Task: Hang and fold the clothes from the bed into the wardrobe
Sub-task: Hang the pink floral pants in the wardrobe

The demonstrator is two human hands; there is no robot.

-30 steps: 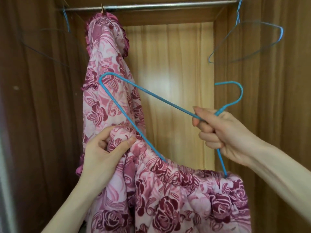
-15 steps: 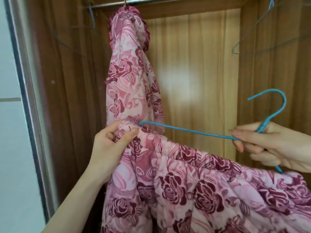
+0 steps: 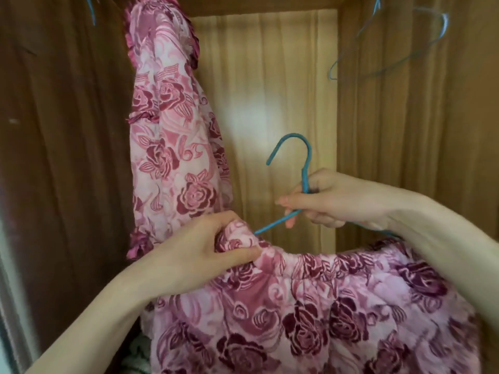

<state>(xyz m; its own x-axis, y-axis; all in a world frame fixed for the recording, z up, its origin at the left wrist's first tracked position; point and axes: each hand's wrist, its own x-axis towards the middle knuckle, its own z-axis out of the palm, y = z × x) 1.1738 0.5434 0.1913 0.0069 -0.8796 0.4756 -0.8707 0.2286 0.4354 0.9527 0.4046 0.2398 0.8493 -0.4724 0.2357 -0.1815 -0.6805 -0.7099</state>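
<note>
1. Head view, far left: I see the wardrobe's dark left wall (image 3: 62, 130), with a pink rose-print garment (image 3: 172, 147) hanging just beside it, its top at the upper edge.
2. My left hand (image 3: 205, 249) pinches a bunched edge of a second rose-print garment (image 3: 310, 306), thumb and fingers curled round the cloth.
3. A blue hanger (image 3: 302, 168) runs one arm into that bunched edge; its hook points up before the pale back panel (image 3: 270, 90).
4. My right hand (image 3: 332, 201) grips the hanger's neck, fingers closed round the wire.
5. Upper right, an empty blue hanger (image 3: 391, 44) hangs against the right wall (image 3: 432, 130).
</note>
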